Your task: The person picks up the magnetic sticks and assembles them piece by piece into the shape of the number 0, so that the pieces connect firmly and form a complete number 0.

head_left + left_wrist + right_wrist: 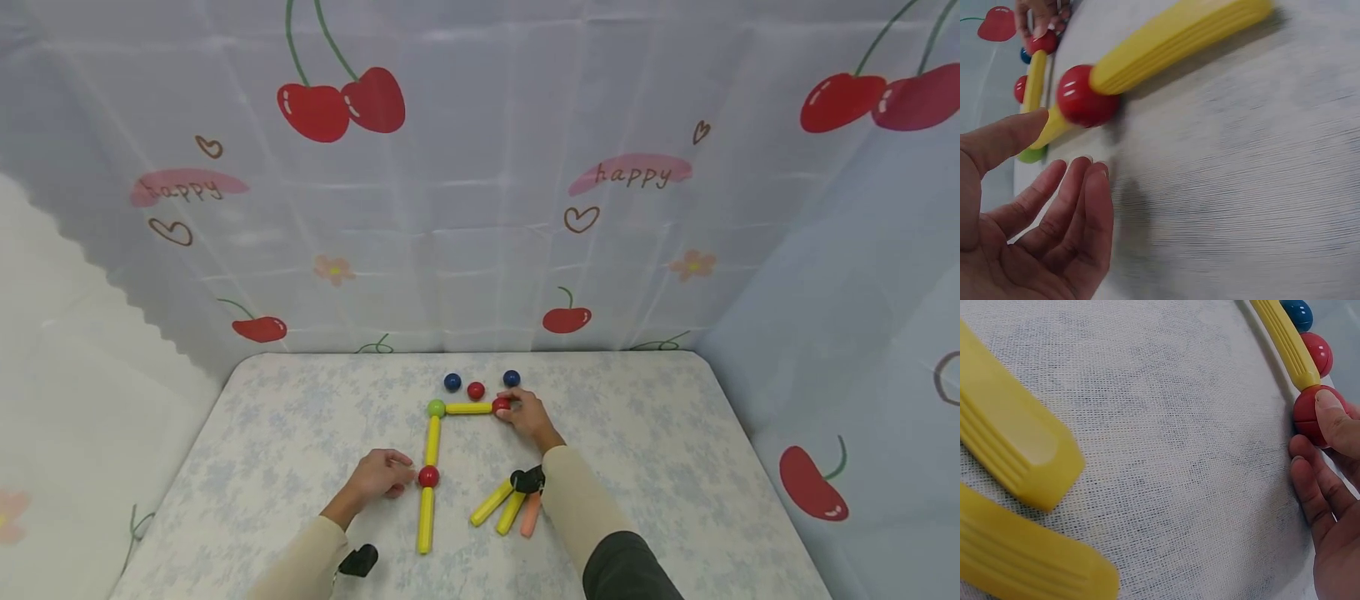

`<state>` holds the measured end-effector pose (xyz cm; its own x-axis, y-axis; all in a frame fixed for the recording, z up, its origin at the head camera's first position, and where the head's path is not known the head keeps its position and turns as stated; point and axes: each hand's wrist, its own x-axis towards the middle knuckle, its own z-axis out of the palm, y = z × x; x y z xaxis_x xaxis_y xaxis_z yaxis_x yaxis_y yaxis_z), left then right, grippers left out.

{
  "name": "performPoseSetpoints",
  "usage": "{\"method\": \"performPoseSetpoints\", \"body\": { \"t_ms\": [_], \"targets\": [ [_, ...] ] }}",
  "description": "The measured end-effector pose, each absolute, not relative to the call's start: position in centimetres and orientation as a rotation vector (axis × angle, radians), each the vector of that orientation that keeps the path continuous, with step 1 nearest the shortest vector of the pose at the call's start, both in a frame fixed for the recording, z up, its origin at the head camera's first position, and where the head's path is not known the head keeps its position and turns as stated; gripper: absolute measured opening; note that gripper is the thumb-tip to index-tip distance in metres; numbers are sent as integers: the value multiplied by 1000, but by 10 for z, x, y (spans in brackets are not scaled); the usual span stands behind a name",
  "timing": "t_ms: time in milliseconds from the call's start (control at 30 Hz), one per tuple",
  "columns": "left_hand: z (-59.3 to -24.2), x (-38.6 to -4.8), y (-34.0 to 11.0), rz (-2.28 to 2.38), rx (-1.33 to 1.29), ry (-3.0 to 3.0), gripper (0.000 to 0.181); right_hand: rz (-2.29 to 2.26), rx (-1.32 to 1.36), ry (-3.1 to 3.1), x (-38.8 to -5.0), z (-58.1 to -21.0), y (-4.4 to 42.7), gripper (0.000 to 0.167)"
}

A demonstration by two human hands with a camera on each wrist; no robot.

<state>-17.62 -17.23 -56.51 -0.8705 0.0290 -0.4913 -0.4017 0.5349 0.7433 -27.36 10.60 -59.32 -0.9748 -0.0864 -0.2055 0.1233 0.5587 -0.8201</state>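
Note:
My right hand [531, 417] pinches a red ball [1307, 417] between thumb and fingers, at the right end of a yellow rod [468, 409]. That rod's other end meets a green ball [437, 407] at the corner. From there a second yellow rod [432, 440] runs toward me to another red ball [428, 477], followed by a third yellow rod [425, 521]. Just left of this nearer red ball is my left hand [381, 473]. Its fingers are loosely bent and hold nothing; the left wrist view shows a gap between them and the ball.
Behind the joined pieces lie two blue balls, one left [452, 382] and one right [512, 378], with a loose red ball [476, 390] between. Two loose yellow rods [491, 502] and a pink rod [531, 515] lie beside my right forearm. A cherry-print curtain [465, 208] hangs behind the table [675, 467].

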Motion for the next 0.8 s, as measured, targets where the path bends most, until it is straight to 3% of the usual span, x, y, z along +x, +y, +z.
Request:
{"method": "performPoseSetpoints", "body": {
  "t_ms": [300, 533, 800],
  "targets": [
    [-530, -244, -160, 1105, -223, 2481, 30, -1399, 45, 2551, -276, -594, 107, 28],
    [-530, -296, -129, 957, -45, 2570, 34, -1419, 60, 2528, -271, -595, 113, 29],
    [-535, -321, -101, 780, 81, 2630, 46, -1464, 17, 2507, -272, -594, 111, 28]
  ]
}}
